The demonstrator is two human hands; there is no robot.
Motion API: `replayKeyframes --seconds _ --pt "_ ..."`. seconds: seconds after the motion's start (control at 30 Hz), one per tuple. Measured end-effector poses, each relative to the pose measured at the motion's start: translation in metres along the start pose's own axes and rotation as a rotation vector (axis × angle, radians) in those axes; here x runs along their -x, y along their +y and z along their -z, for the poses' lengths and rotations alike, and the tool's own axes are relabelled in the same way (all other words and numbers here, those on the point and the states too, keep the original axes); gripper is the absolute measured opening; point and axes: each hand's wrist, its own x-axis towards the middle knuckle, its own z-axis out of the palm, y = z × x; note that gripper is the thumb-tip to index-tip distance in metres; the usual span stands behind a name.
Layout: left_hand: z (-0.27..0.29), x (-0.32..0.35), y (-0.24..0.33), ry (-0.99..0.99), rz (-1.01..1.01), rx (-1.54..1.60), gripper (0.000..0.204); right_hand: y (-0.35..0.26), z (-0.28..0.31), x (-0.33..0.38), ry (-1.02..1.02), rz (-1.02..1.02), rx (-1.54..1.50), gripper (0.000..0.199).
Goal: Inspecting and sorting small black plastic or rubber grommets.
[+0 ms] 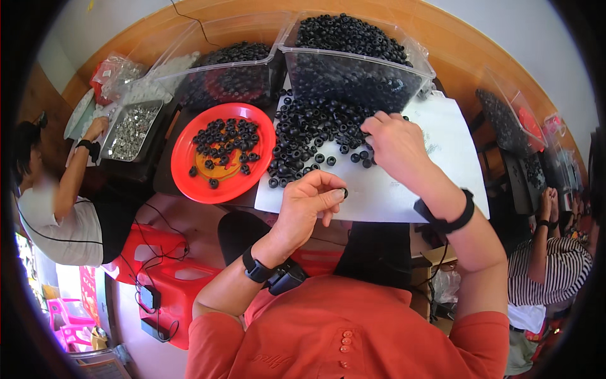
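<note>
My left hand (305,205) is closed over the near edge of the white board (391,196). A small black ring-shaped part (344,192) shows, pinched between its thumb and forefinger. Over the right side of a loose heap of black ring-shaped parts (315,129), my right hand (398,145) has its fingers bent together. Whatever those fingers hold is hidden. Left of the heap is a red plate (183,142) with many of the same black parts scattered on it.
Clear plastic bins of black parts (353,79) stand behind the heap. A tray of small metal pieces (132,131) lies at the left, where a person (57,218) reaches over. Another person in a striped top (543,268) works at the right. Red stools (167,284) stand below.
</note>
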Motion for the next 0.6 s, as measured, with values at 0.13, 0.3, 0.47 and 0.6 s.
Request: replayKeyframes --seconds 0.13,0.3,0.47,0.6 --pt "0.003 0.002 0.001 -0.019 0.011 0.025 0.021 0.002 -0.021 -0.025 -0.291 -0.008 0.267 0.022" --pt "0.008 0.001 0.001 -0.050 0.053 -0.011 0.022 -0.001 -0.026 -0.023 -0.415 0.119 0.157 0.034" --pt "0.005 -0.003 0.002 -0.075 0.053 -0.050 0.022 0.002 -0.023 -0.012 -0.349 0.287 -0.072 0.033" --pt "0.005 -0.004 0.005 -0.064 0.075 -0.158 0.023 0.014 -0.008 -0.009 -0.443 0.286 0.025 0.039"
